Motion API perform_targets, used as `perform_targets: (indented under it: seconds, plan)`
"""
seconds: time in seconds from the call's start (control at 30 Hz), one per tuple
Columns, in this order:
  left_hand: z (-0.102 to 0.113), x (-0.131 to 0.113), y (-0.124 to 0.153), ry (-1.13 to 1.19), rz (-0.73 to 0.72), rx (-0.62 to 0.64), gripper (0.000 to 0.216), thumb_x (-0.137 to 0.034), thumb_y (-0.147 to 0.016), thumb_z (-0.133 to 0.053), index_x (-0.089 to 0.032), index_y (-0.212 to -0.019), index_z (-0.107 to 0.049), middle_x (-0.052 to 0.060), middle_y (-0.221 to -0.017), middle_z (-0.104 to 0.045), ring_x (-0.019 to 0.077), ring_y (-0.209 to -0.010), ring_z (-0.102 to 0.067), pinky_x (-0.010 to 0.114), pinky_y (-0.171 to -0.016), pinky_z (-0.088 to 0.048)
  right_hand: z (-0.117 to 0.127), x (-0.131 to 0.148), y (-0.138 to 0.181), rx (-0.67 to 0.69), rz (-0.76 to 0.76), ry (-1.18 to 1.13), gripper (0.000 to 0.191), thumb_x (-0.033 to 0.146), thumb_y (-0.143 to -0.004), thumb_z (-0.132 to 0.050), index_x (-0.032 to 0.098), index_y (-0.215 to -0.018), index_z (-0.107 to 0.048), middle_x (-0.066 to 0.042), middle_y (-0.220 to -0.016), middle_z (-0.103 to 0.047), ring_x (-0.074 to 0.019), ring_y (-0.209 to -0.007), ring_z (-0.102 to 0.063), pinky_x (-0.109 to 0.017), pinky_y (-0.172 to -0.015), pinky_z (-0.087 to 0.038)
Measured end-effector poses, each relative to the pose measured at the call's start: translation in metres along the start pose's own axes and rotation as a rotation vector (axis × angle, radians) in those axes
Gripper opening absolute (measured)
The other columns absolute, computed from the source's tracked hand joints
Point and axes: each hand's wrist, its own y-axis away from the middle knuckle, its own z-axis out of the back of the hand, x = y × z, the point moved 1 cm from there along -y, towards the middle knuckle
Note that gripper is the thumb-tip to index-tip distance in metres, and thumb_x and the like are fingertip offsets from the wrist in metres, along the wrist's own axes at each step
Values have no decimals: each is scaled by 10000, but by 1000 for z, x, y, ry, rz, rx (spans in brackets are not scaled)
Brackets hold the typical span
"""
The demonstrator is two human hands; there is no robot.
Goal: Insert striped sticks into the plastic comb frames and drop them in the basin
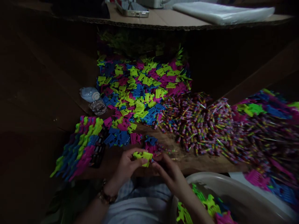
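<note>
My left hand (pixel 126 163) is closed around a yellow-green plastic toy piece (pixel 147 155) with a ribbed, comb-like part. My right hand (pixel 168 171) meets the piece's right end, fingertips pinched together; a tiny dark or coloured bit shows there, too small to name. Just beyond my hands lie a blue toy piece (pixel 151 140), a pink one (pixel 136 138) and a few thin striped sticks (pixel 167 149). Left of them, several blue pieces (pixel 118 137) sit in a cluster on the wooden table (pixel 187 161).
A big heap of pink, blue and yellow pieces (pixel 140 81) fills the back. Wrapped striped sticks (pixel 201 124) pile up rightward. Stacked toys (pixel 78 146) stand left, near a pale blue bottle-like object (pixel 89 94). A tub (pixel 210 176) sits lower right; a cardboard shelf (pixel 161 19) hangs overhead with a phone (pixel 133 11).
</note>
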Motion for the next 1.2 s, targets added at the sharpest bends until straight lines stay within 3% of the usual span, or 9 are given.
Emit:
perform_targets:
  seconds: [0.17,0.5,0.6,0.67,0.73,0.83,0.93,1.03,1.2]
  plan:
    - [-8,10,-3,-76,-84,-106,246,-234,-676,-684,-165,-911,-708,52,-890,-722,179,-822,-629,238,-729,-484,-11,-5,-3,-110,-26,123,76,232,-894,-443,201,-874,-510,-38,-751,-653,-166,-664,-629,-228,-579,-437]
    - [6,3,2,137,71,101,290,-272,-622,-761,-147,-875,-696,29,-780,-692,140,-682,-604,222,-624,-487,-2,1,2,30,-72,-228,149,327,-884,-515,184,-874,-558,-35,-818,-635,-151,-766,-605,-237,-681,-481]
    - [8,2,-1,52,31,125,316,-297,-648,-749,-148,-921,-690,47,-838,-701,157,-730,-620,235,-655,-496,0,2,-2,74,-91,-218,170,346,-877,-525,180,-866,-560,-33,-813,-639,-153,-755,-600,-244,-673,-483]
    - [13,-1,-9,-123,-55,138,348,-310,-699,-712,-164,-1012,-669,70,-950,-704,186,-816,-635,270,-721,-506,8,1,-10,89,-79,-140,191,359,-873,-523,174,-853,-566,-32,-792,-646,-155,-726,-601,-241,-641,-480]
    - [21,-6,-21,-408,-232,60,346,-304,-772,-645,-187,-1097,-638,88,-1080,-680,220,-962,-613,332,-856,-478,20,-2,-22,96,-55,26,206,355,-878,-507,167,-853,-587,-36,-780,-659,-158,-705,-609,-239,-618,-474]
    - [32,-11,-44,-906,-544,-45,356,-252,-846,-543,-195,-1195,-584,94,-1231,-610,260,-1198,-463,424,-1035,-338,42,-8,-47,77,-7,506,188,300,-878,-507,173,-820,-634,-54,-786,-682,-186,-726,-628,-266,-650,-472]
    - [36,-11,-62,-1251,-670,94,435,-143,-840,-511,-190,-1273,-511,85,-1303,-556,285,-1281,-354,514,-1088,-215,55,-19,-78,-47,4,843,160,214,-868,-509,165,-868,-661,-125,-920,-685,-258,-901,-616,-357,-809,-439]
    - [33,-14,-70,-1312,-682,158,463,-45,-801,-501,-187,-1240,-533,86,-1200,-618,265,-1186,-451,511,-1081,-222,54,-32,-104,-98,-29,892,187,178,-869,-501,128,-968,-651,-195,-985,-669,-302,-973,-599,-397,-842,-418]
    - [29,-23,-68,-1122,-660,15,298,-88,-821,-504,-184,-1067,-643,100,-1019,-648,253,-1031,-546,427,-960,-389,45,-48,-115,-117,-75,863,229,101,-777,-578,118,-999,-630,-232,-994,-660,-313,-918,-630,-349,-720,-457]
